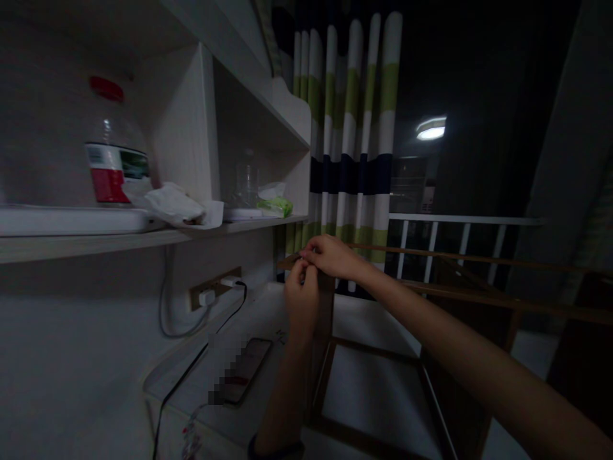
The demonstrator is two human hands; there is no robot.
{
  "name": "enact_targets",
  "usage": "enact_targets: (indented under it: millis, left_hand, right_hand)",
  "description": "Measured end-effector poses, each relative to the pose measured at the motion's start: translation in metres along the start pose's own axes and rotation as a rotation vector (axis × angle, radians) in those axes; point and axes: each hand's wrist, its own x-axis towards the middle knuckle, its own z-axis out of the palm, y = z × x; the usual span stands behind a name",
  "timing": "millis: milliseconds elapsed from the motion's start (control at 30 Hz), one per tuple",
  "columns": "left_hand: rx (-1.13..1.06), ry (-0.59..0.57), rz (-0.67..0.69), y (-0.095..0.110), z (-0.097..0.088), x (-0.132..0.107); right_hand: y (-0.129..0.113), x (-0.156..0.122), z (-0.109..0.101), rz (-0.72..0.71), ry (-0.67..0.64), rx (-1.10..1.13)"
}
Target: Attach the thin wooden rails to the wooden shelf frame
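A brown wooden frame (325,306), like an open shelf or cabinet, stands on the white desk. At its upper left corner both hands meet. My left hand (301,294) is raised with its fingers curled and pinched at the top edge. Just above it, my right hand (332,255) reaches across from the right, thumb and fingertips pressed together. Anything small between the fingertips is hidden or too dark to make out.
A phone (249,370) lies on the desk (191,383), left of my left forearm. A black cable (191,364) runs from the wall socket (215,291). Overhead left, a white shelf (211,128) holds a red-capped bottle (112,160), crumpled tissue (177,203) and a green packet (276,206). Striped curtains (352,128) hang behind.
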Motion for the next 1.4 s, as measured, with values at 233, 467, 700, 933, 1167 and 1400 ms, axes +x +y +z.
enact_targets:
  millis: [233, 467, 700, 933, 1167, 1400]
  left_hand:
    - [-0.054, 0.007, 0.008, 0.005, 0.001, 0.0]
    - [-0.054, 0.014, -0.004, 0.006, 0.001, -0.001]
    - [-0.065, 0.006, 0.012, 0.003, 0.001, 0.001]
    - [-0.07, 0.022, 0.017, 0.001, 0.003, 0.0]
    - [-0.085, 0.029, 0.011, -0.001, 0.003, -0.001]
    - [-0.086, 0.034, -0.004, 0.0, 0.004, -0.002]
  right_hand:
    - [-0.002, -0.006, -0.002, -0.023, 0.016, -0.012]
    - [-0.003, -0.008, -0.001, -0.042, 0.043, -0.05]
    - [-0.003, -0.011, 0.002, -0.084, 0.059, -0.135]
    - [-0.004, -0.013, 0.001, -0.134, 0.049, -0.27]
    - [-0.007, -0.018, -0.002, -0.185, 0.02, -0.39]
    - [-0.008, -0.02, -0.006, -0.257, -0.027, -0.471]
